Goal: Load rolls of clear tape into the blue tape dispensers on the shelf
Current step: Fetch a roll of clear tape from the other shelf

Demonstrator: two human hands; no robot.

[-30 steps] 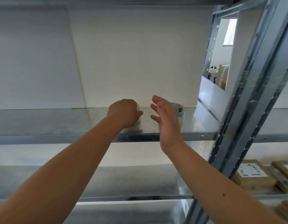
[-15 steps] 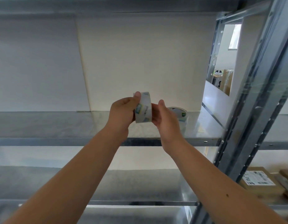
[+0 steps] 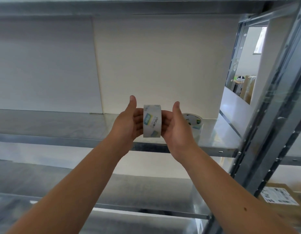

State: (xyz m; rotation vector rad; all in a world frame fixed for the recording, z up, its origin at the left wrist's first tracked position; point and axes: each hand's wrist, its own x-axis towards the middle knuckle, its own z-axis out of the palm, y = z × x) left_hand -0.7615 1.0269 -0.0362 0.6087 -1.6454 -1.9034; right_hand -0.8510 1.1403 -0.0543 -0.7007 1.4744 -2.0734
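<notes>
I have the roll (image 3: 152,123) clasped between both palms, my left hand (image 3: 127,123) on one flat side and my right hand (image 3: 177,132) on the other. My fingers curve in against it and both thumbs stick up. The roll stands on edge in the air, just above the front lip of the shelf (image 3: 62,141), not resting on it. Its printed band faces me, so its axis runs straight across from palm to palm, and each hand covers one mouth of the core. That is what the next move depends on, I judge. A dispenser's hub has to go through that core, so one hand must come off a side and leave the other gripping the rim. Both hands are equally close, so either could keep hold. No blue dispenser shows from here, so I cannot tell which way I must carry the roll. A second roll (image 3: 194,121) lies flat on the shelf just behind my right hand, partly hidden by it. The shelf is bare galvanised metal, smooth and a little shiny, and a roll set down on edge there would probably run. Behind it is a pale wall (image 3: 163,65), and a lower shelf (image 3: 146,191) sits beneath. A grey post (image 3: 271,115) slants past on my right, with a labelled box (image 3: 281,198) low beyond it.
</notes>
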